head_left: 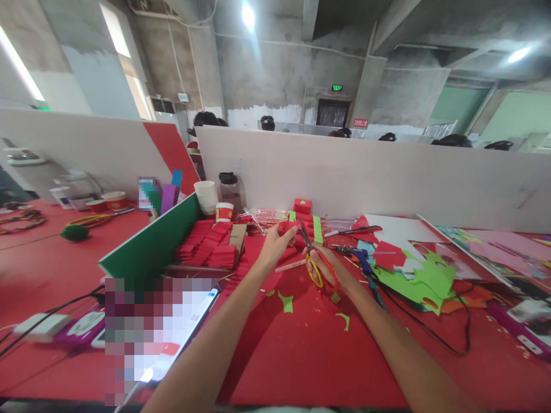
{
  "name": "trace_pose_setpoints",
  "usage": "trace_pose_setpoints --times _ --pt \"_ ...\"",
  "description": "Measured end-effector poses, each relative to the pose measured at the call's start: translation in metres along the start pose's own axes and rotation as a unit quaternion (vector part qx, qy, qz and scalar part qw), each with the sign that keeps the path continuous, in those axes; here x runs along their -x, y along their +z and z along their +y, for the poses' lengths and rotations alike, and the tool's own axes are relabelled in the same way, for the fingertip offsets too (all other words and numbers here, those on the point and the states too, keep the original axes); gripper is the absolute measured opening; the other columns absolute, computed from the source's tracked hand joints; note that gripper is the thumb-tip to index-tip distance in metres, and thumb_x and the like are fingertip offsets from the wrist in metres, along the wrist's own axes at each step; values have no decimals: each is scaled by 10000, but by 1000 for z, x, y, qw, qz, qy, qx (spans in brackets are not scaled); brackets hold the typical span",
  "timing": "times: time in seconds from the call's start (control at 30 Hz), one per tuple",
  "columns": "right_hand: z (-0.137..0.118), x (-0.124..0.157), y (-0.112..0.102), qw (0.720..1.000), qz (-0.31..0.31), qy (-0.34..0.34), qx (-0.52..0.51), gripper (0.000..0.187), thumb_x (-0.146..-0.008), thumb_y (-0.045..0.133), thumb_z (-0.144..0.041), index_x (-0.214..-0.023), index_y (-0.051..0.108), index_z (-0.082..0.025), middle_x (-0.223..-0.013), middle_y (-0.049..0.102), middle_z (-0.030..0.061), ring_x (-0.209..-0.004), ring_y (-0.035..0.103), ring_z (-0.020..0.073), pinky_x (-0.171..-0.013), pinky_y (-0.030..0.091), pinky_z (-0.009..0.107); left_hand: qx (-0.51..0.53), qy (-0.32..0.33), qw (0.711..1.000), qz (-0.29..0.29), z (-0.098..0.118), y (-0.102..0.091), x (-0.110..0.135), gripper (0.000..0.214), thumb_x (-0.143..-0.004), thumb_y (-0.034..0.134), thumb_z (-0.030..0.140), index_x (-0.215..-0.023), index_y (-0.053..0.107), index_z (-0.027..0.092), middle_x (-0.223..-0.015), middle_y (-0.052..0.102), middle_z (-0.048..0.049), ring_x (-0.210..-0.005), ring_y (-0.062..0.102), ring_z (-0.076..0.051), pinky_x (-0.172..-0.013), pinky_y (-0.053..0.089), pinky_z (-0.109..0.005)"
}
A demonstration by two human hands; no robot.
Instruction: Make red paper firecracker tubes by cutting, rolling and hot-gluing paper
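Observation:
My left hand (275, 245) is closed, pinching a small red felt piece (286, 226) in front of me. My right hand (323, 259) grips a pair of scissors (305, 233) with red and yellow handles, its blades pointing up and away beside the red piece. Whether the blades touch the felt, I cannot tell. Just beyond my hands lie red rolls with lime-green bands (317, 229), and a red block with a yellow-green star (303, 205) stands behind them. Lime-green felt scraps (286, 302) are scattered on the red tabletop (297, 361) below my hands.
Stacked red felt pieces (210, 244) sit left of my hands, near a paper cup (224, 212) and a bottle (229, 192). A phone (185, 321) leans at front left. Green felt offcuts (424, 275) and a black cable (424, 327) lie right. White partitions (365, 178) close the back.

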State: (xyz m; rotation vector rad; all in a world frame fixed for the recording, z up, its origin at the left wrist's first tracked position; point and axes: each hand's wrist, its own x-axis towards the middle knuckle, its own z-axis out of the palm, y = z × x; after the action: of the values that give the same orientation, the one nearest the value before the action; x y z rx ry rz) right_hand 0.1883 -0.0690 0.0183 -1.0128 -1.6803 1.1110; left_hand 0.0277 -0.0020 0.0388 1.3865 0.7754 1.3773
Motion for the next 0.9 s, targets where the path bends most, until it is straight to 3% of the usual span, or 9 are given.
trace_pose_setpoints --times 0.3,0.57,0.9 --pt "5 1 0 999 15 -27 29 444 -936 395 -616 -1013 543 -205 -683 523 -15 -485 474 98 -445 408 218 -25 15 1000 -4 0 3 2 315 -763 677 425 -642 568 156 -538 548 14 -507 504 -103 -529 426 -233" --pt "11 -1 2 999 8 -25 25 462 -922 401 -638 -1045 528 -212 -672 508 -28 -461 456 93 -419 393 209 31 -28 998 49 -3 11 4 298 -742 700 424 -712 579 153 -549 538 27 -497 488 -87 -508 409 -214" --pt "15 -4 2 999 10 -32 25 481 -914 377 -665 -988 526 -214 -659 500 -22 -463 471 110 -429 405 235 50 -41 997 33 -7 15 5 292 -742 699 423 -730 582 155 -530 528 33 -454 457 -78 -469 374 -211"
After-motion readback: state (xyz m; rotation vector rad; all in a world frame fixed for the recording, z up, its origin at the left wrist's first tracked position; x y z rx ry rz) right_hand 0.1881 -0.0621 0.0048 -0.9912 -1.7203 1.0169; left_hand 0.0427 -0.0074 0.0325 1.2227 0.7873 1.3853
